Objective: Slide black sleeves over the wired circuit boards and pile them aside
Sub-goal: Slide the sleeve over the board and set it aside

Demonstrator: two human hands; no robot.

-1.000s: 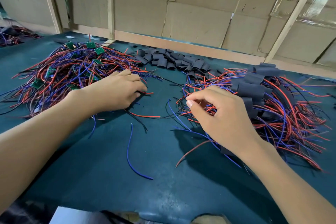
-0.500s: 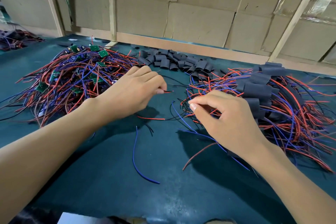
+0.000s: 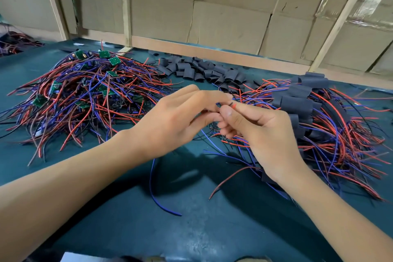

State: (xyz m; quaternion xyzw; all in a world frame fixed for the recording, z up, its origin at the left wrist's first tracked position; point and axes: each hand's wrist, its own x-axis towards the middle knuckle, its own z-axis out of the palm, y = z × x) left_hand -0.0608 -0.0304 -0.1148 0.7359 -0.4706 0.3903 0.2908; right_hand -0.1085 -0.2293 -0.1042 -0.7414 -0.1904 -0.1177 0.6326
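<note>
My left hand (image 3: 170, 121) had lifted off the bare boards pile (image 3: 85, 89) to meet my right hand (image 3: 263, 132), both pinching thin wire ends (image 3: 231, 104) together. The black sleeves (image 3: 204, 70) lay behind (sleeved ones (image 3: 297, 100) piled right).

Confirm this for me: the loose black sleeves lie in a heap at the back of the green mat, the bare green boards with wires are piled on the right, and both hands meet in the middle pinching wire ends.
One slip: the head view shows the bare green boards piled on the left, not the right; the right pile already wears sleeves. The loose black sleeves do lie at the back of the green mat, and the left hand and right hand do meet, pinching wire ends.
</note>
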